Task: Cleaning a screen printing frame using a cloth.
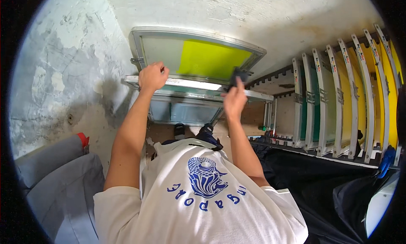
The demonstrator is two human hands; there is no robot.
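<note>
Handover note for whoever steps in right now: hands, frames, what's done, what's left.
Left hand: closed on the top rail of the near metal-framed screen, which leans against the wall.
Right hand: holds a small dark pad against the same rail, near its right end.
Behind it stands a second screen with a yellow-green mesh.
Rack of upright screens is to the right.
Done: cannot tell how much of the frame has been gone over.
Left: probably the rest of the rail, judging by the pad's position.
</note>
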